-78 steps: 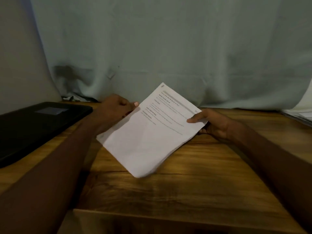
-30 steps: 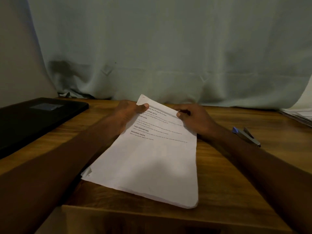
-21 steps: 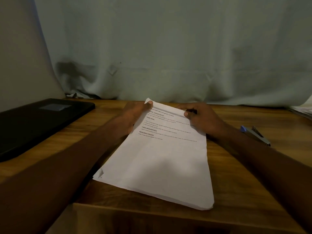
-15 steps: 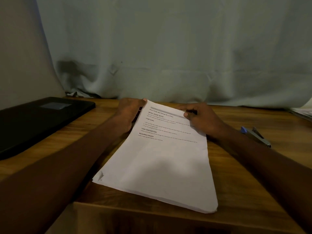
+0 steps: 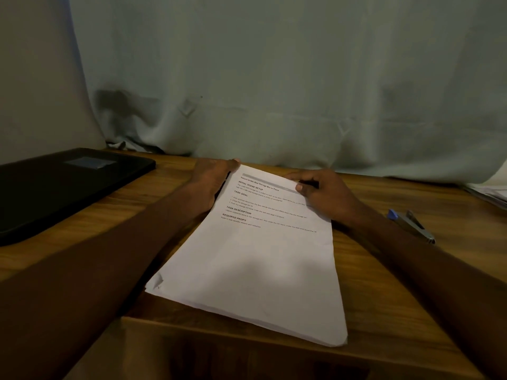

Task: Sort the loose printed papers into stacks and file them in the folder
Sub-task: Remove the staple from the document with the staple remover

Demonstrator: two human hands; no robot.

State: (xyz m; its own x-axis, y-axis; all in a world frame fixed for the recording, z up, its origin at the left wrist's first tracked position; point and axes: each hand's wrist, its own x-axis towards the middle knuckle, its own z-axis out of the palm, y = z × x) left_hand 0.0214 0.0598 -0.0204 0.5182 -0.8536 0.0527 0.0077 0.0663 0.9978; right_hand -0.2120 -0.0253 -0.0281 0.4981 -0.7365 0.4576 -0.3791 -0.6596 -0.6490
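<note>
A stack of white printed papers (image 5: pixel 252 264) lies on the wooden table (image 5: pixel 384 283), text at its far end, near edge reaching the table's front. My left hand (image 5: pixel 211 182) lies along the stack's far left edge, fingertips at the top corner. My right hand (image 5: pixel 321 196) pinches the far right corner, thumb on top of the sheet. The stack's near left corner is creased. A black folder (image 5: pixel 63 187) lies shut at the left of the table.
A stapler with a blue tip (image 5: pixel 411 226) lies to the right of my right forearm. More papers (image 5: pixel 491 193) show at the far right edge. A pale green curtain (image 5: pixel 274 91) hangs behind the table.
The stack was held up tilted above the table; it now lies flat. My left thumb came off the top corner and that hand now lies along the left edge.
</note>
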